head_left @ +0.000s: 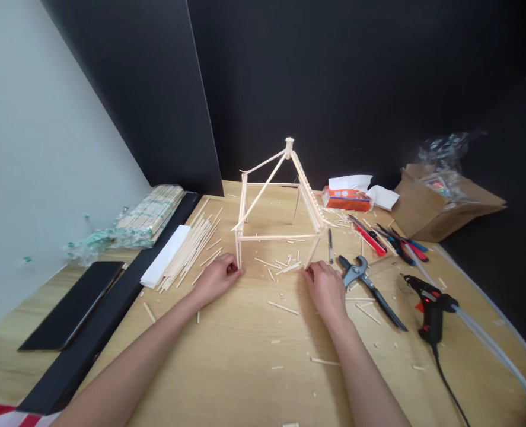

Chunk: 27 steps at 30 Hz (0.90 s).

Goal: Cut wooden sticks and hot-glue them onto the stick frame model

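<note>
A small pavilion-like frame (280, 238) built of thin wooden sticks stands upright on the table. Its slanted roof sticks meet at a short bundle on top, and the right roof side is covered with rows of sticks. My left hand (218, 277) pinches the foot of the front left leg between thumb and fingers. At the foot of the front right leg, my right hand (325, 287) is closed in the same way; its fingertips are partly hidden behind the hand. Short cut stick pieces (288, 268) lie between the front legs.
Loose sticks (191, 252) and a white paper strip (165, 256) lie left, near packaged sticks (149, 213) and a black tablet-like slab (73, 305). Rightward are slip-joint pliers (372, 290), a glue gun (432, 308), a red cutter (368, 236), tissues (347, 198) and a paper bag (440, 207).
</note>
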Each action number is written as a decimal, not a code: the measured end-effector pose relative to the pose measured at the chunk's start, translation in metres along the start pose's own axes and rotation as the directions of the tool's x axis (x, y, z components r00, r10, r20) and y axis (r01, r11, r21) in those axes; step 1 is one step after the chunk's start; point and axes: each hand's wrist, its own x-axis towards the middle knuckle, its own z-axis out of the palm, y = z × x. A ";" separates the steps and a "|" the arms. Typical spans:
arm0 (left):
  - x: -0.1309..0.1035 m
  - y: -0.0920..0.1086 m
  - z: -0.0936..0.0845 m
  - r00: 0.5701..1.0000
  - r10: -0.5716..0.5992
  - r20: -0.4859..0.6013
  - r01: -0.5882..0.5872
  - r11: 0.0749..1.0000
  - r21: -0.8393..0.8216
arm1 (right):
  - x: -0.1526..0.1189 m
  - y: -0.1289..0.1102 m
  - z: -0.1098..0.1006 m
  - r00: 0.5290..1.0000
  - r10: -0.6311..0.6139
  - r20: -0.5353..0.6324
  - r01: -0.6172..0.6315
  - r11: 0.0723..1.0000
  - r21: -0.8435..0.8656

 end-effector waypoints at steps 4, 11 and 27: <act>0.000 0.000 0.001 1.000 0.004 -0.009 -0.004 1.000 0.002 | -0.001 -0.001 -0.001 1.000 -0.002 -0.006 0.002 1.000 0.001; 0.000 0.002 0.000 1.000 -0.002 -0.021 0.002 1.000 0.006 | 0.000 0.000 -0.001 1.000 -0.007 -0.006 0.007 1.000 -0.006; -0.001 0.007 -0.001 0.999 0.041 -0.021 -0.040 0.998 0.040 | 0.000 0.001 0.004 1.000 -0.009 0.005 0.010 1.000 -0.026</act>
